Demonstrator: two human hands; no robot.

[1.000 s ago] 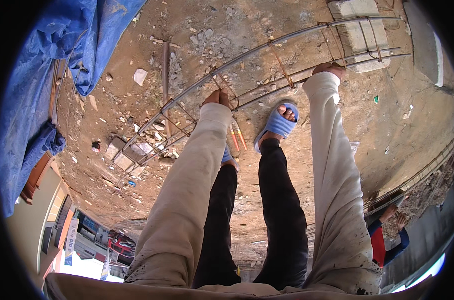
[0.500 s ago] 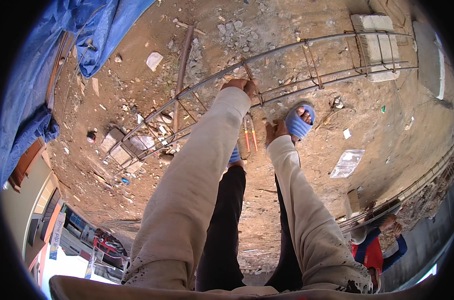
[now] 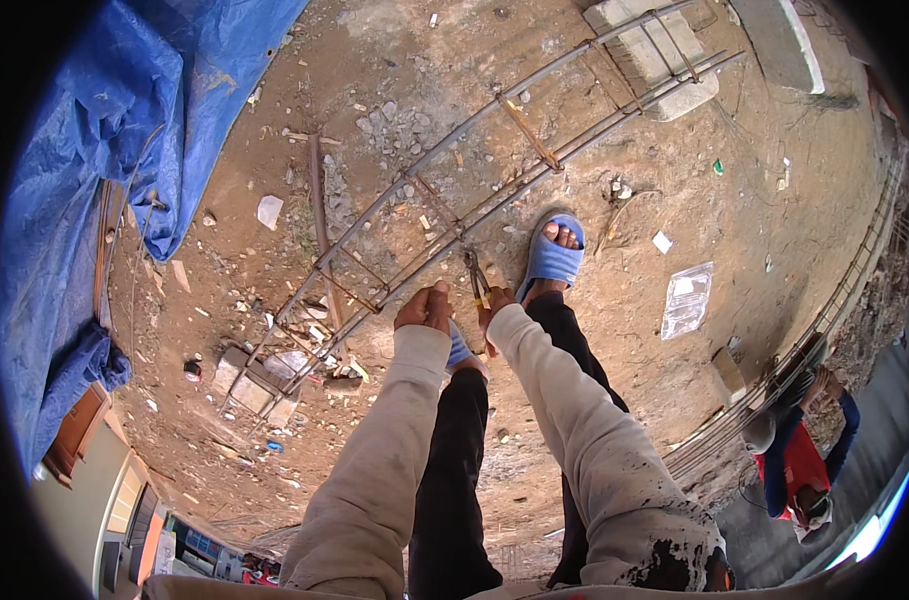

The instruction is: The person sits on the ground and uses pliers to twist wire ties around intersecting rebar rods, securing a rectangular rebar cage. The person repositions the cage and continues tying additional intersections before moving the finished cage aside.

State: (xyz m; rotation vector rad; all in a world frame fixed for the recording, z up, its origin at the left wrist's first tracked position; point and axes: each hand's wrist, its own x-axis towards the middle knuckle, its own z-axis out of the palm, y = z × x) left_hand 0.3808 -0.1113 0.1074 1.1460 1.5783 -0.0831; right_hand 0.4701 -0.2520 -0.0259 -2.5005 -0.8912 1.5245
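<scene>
A long rebar cage (image 3: pixel 531 137) of steel bars joined by cross stirrups runs slantwise in front of me, from lower left to upper right. My right hand (image 3: pixel 496 303) is closed around the handles of a pair of pincers (image 3: pixel 475 275). Their metal head points toward the near bar and sits close to it; whether they touch cannot be seen. My left hand (image 3: pixel 425 308) is closed, left of the pincers and on the near side of the cage. Its curled fingers hide whatever they may hold.
Concrete blocks (image 3: pixel 665 60) prop the cage at its far right, with another block (image 3: pixel 232 377) under the left end. A pipe (image 3: pixel 322 200) lies beneath it. Blue tarpaulin (image 3: pixel 105 130) hangs at left. Rubble and a plastic sheet (image 3: pixel 687 300) litter the dirt. Someone in red (image 3: pixel 800 465) works lower right.
My right hand has picked the pincers up off the ground. My left hand has come off the cage toward me. The view has shifted, so the cage now slants more steeply.
</scene>
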